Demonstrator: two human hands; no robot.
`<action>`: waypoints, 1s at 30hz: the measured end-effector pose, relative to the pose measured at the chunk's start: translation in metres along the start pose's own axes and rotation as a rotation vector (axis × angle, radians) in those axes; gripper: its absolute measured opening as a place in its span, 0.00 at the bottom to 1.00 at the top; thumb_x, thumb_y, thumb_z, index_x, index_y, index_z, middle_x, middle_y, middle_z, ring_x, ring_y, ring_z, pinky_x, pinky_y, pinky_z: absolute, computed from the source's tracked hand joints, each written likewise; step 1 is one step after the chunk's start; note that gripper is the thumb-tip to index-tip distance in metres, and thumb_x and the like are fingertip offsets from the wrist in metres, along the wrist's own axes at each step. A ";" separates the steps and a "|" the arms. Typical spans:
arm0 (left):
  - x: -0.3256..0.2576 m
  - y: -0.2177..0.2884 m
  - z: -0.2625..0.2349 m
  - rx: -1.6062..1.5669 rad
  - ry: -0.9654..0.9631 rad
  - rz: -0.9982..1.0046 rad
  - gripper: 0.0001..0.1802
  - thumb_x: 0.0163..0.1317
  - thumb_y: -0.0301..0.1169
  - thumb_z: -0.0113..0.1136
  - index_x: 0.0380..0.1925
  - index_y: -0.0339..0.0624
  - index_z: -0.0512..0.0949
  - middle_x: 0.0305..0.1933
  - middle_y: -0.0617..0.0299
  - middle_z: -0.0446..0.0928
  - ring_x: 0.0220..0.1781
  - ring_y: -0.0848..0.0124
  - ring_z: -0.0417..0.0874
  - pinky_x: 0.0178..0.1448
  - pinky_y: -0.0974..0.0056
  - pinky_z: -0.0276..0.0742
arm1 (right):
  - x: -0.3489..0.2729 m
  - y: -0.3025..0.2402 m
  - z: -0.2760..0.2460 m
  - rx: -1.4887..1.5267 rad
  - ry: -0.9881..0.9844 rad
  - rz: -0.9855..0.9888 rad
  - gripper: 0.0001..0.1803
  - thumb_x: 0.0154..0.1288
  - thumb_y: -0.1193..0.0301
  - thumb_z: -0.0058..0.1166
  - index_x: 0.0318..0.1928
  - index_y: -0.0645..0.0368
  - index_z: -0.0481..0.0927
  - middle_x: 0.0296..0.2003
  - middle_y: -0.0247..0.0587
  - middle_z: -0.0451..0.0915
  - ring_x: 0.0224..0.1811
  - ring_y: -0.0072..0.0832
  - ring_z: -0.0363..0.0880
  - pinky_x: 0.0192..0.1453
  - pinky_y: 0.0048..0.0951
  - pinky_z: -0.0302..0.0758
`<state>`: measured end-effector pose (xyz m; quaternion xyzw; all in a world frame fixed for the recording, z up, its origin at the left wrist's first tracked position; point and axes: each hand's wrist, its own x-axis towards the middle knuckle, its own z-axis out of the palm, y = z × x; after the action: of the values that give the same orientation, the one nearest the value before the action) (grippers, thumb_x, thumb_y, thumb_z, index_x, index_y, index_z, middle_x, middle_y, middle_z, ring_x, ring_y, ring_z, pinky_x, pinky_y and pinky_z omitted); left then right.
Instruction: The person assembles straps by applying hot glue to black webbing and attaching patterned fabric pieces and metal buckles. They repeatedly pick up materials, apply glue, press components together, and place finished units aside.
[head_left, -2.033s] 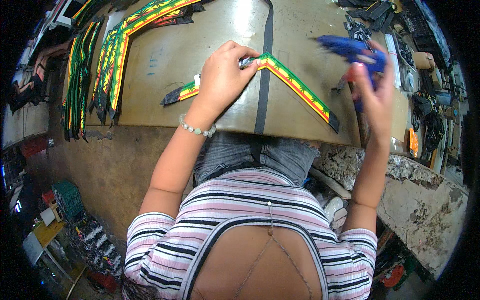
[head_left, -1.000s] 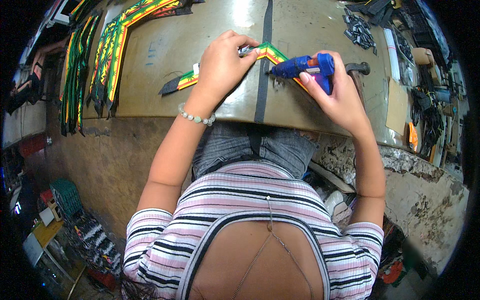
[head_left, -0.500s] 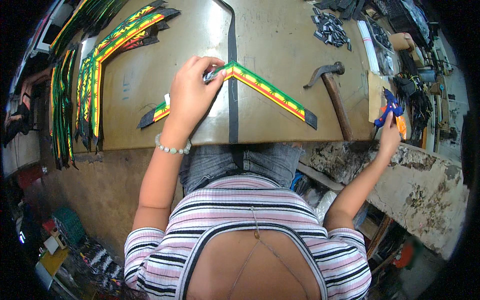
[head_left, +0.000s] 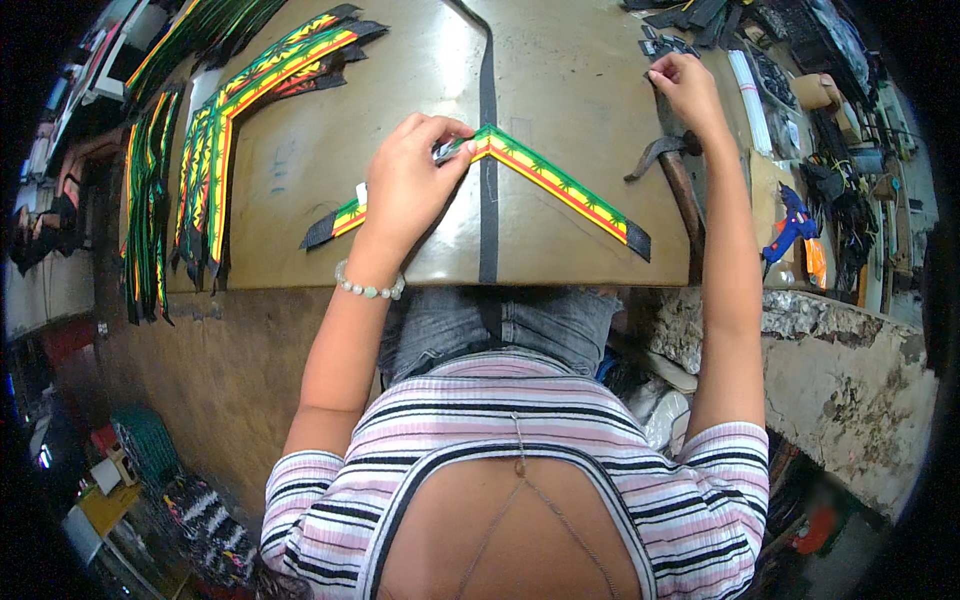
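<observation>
My left hand point(head_left: 415, 180) pinches a bent strap point(head_left: 560, 188) just left of its peak. The strap is green, yellow and red with dark leaf prints and black ends. Beneath its peak runs a long black webbing strip point(head_left: 488, 230). Something small and shiny shows by my left fingertips, too little to name. My right hand point(head_left: 690, 98) is at the near edge of a pile of small black pieces point(head_left: 665, 45), thumb and fingers pressed together. What they hold, if anything, is unclear. The blue glue gun point(head_left: 793, 222) lies on the table's right side, apart from both hands.
A hammer point(head_left: 682, 195) lies partly behind my right forearm. Finished-looking bent straps point(head_left: 222, 170) and long strips point(head_left: 150, 210) lie at the left. White sticks point(head_left: 745, 95) and an orange piece point(head_left: 815, 262) sit at the right. The table's front edge point(head_left: 560, 287) runs before me.
My right hand has let go of the glue gun and moved left and away from me to the small black pieces. My left hand still pinches the strap. The whole view has shifted slightly.
</observation>
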<state>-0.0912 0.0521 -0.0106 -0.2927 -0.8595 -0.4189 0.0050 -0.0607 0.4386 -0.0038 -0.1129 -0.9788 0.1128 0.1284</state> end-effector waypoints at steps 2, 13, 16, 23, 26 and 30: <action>0.000 0.001 -0.001 -0.019 0.001 0.013 0.10 0.58 0.33 0.69 0.37 0.40 0.84 0.36 0.55 0.81 0.39 0.61 0.82 0.45 0.60 0.77 | -0.011 -0.024 -0.023 0.199 0.043 0.028 0.11 0.64 0.69 0.64 0.43 0.62 0.83 0.36 0.40 0.83 0.35 0.25 0.81 0.43 0.27 0.77; -0.035 0.020 0.002 -0.017 -0.010 -0.032 0.08 0.57 0.30 0.67 0.37 0.44 0.85 0.35 0.55 0.79 0.39 0.56 0.82 0.43 0.55 0.77 | -0.136 -0.200 0.007 0.935 -0.071 0.353 0.10 0.63 0.73 0.66 0.43 0.64 0.87 0.35 0.34 0.86 0.36 0.14 0.80 0.43 0.18 0.78; -0.036 0.016 0.002 -0.015 -0.018 -0.023 0.08 0.57 0.30 0.67 0.37 0.43 0.85 0.35 0.55 0.78 0.38 0.56 0.82 0.43 0.55 0.77 | -0.138 -0.206 0.027 0.748 0.069 0.173 0.10 0.62 0.75 0.66 0.43 0.65 0.86 0.32 0.34 0.84 0.31 0.14 0.78 0.37 0.19 0.75; -0.055 0.025 -0.011 -0.076 0.191 0.205 0.10 0.52 0.24 0.71 0.35 0.44 0.85 0.33 0.59 0.78 0.35 0.63 0.82 0.40 0.61 0.79 | -0.135 -0.204 0.029 0.680 0.065 0.122 0.09 0.59 0.73 0.66 0.40 0.62 0.86 0.33 0.44 0.83 0.31 0.30 0.81 0.39 0.29 0.78; -0.081 0.027 -0.036 -0.054 -0.056 0.269 0.13 0.49 0.23 0.73 0.36 0.46 0.86 0.32 0.62 0.78 0.35 0.66 0.82 0.39 0.62 0.79 | -0.134 -0.205 0.030 0.674 0.057 0.127 0.10 0.59 0.72 0.66 0.40 0.63 0.86 0.33 0.44 0.83 0.31 0.30 0.80 0.39 0.30 0.78; -0.092 0.027 -0.037 0.089 -0.229 0.346 0.22 0.45 0.28 0.75 0.45 0.52 0.84 0.35 0.66 0.78 0.36 0.67 0.82 0.39 0.63 0.79 | -0.132 -0.205 0.032 0.657 0.057 0.135 0.11 0.58 0.71 0.67 0.39 0.63 0.86 0.32 0.43 0.83 0.31 0.29 0.80 0.39 0.29 0.78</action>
<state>-0.0101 -0.0075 0.0095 -0.4811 -0.8092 -0.3371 -0.0081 0.0152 0.2045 -0.0125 -0.1330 -0.8765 0.4272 0.1774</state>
